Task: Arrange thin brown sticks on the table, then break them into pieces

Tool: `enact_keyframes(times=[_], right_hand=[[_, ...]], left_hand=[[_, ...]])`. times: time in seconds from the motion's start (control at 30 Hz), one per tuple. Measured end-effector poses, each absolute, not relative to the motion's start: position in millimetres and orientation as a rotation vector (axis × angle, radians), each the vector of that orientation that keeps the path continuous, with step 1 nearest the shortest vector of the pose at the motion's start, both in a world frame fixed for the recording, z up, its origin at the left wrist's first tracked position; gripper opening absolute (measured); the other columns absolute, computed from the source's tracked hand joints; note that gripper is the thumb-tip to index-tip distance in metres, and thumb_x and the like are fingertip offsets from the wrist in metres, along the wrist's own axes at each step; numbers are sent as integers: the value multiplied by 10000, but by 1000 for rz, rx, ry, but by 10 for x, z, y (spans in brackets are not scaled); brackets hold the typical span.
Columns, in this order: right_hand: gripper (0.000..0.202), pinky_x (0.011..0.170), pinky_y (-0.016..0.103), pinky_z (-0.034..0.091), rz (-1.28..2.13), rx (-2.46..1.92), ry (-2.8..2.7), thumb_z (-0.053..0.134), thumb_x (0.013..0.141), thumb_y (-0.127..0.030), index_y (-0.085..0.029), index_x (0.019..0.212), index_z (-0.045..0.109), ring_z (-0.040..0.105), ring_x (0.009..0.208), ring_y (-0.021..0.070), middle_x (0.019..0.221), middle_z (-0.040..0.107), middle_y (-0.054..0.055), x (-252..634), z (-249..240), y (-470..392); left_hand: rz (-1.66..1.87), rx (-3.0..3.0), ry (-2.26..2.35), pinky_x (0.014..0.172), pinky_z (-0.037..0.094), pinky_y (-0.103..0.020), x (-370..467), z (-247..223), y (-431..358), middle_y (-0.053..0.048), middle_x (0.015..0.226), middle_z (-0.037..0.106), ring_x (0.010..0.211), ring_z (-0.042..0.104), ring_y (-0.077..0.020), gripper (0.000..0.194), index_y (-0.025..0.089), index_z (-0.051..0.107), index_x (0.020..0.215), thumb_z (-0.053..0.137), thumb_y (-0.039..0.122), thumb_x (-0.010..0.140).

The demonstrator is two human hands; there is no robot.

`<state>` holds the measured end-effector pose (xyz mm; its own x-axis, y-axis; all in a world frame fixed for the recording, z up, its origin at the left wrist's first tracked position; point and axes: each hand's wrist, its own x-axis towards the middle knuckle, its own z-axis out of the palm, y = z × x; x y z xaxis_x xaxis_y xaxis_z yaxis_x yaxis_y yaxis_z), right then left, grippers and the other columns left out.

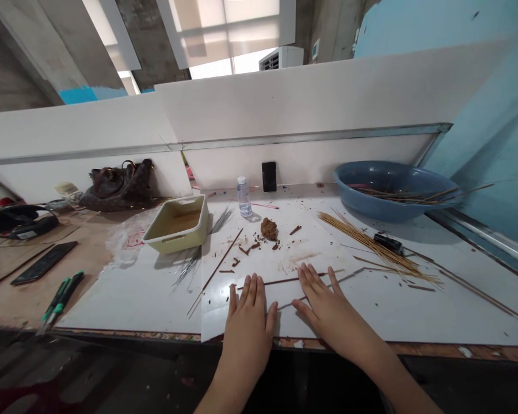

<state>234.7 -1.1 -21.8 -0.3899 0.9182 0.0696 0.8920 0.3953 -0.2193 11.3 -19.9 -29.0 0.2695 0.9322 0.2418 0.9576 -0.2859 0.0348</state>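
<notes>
Dark brown and thin, a coated rod (282, 281) lies near the front edge of the white surface (151, 305), left of that edge's right corner by a good way. Its long axis runs nearly parallel to the front edge, the right end slanting slightly toward the back; that end thins to a paler, bare tip. The left hand (248, 316) lies flat over its left end, three fingers together and straight, thumb and little finger held apart. The right hand (323, 299) presses palm-down over the rod farther along, fingers stretched and a little spread. Neither hand has closed round anything. A grey stick (351, 275) passes under the right hand, angled more steeply toward the back right corner.

From here I can see red printing on a plastic bag (132, 236) by the left edge, too crumpled to read. The patterned handbag (121, 187) beyond it carries small marks I can't make out. Toward the back edge sit a brown lump (269, 229), a clear bottle (244, 198) and an upright phone (269, 177); a blue basin (371, 207) fills the back right corner.
</notes>
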Motion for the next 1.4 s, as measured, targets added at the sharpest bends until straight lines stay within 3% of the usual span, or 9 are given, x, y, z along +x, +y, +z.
enact_keyframes(times=[0.13,0.37,0.6,0.8,1.13,1.27,1.4], right_hand=[[775,1365,628,140,215,-1582,-2475,282,1140,-625,-148,1739,164,230,1670,280,1771,269,138,2442,-300,-238],[769,1353,660,78,298,-1716,-2479,250,1147,-596,-87,1723,244,191,1677,305,1774,234,195,2327,-87,189],[766,1363,632,145,191,-1590,-2463,295,1138,-625,-168,1744,184,266,1659,300,1766,301,146,2457,-325,-247],[798,1361,636,75,310,-1726,-2525,273,1146,-582,-9,1700,248,165,1678,312,1766,207,212,2332,-39,123],[767,1365,615,151,303,-1605,-2465,267,1141,-626,-152,1739,192,210,1669,282,1774,226,141,2474,-211,-298],[762,1356,658,69,342,-1647,-2501,276,1147,-583,-86,1723,236,172,1677,297,1767,234,183,2434,-65,-29],[757,1365,611,62,322,-1747,-2465,281,1150,-544,-35,1710,252,143,1682,289,1775,196,203,2332,10,243]], left_hand=[[-382,-2389,-1772,1320,308,-650,97,-375,-393,-162,1704,460,1608,412,-334,614,125,414,1677,400,417,1137],[-261,-2398,-1907,1319,273,-677,212,-105,27,-223,1675,472,1598,423,-358,586,53,483,1625,365,382,1154],[-337,-2391,-1766,1324,310,-641,54,-376,-426,-150,1698,470,1608,414,-320,629,116,369,1699,370,424,1151],[-225,-2369,-1857,1324,285,-658,164,-149,-69,-206,1676,471,1599,423,-353,615,42,476,1629,358,417,1156],[-284,-2381,-1769,1319,317,-628,22,-379,-377,-155,1701,460,1608,413,-328,618,118,429,1673,354,440,1151],[-152,-2392,-1858,1325,284,-656,101,-184,-126,-188,1705,428,1623,377,-347,620,32,427,1651,359,392,1151],[-122,-2376,-1937,1334,259,-653,175,-31,98,-200,1715,400,1636,345,-346,616,-1,411,1647,345,370,1160]])
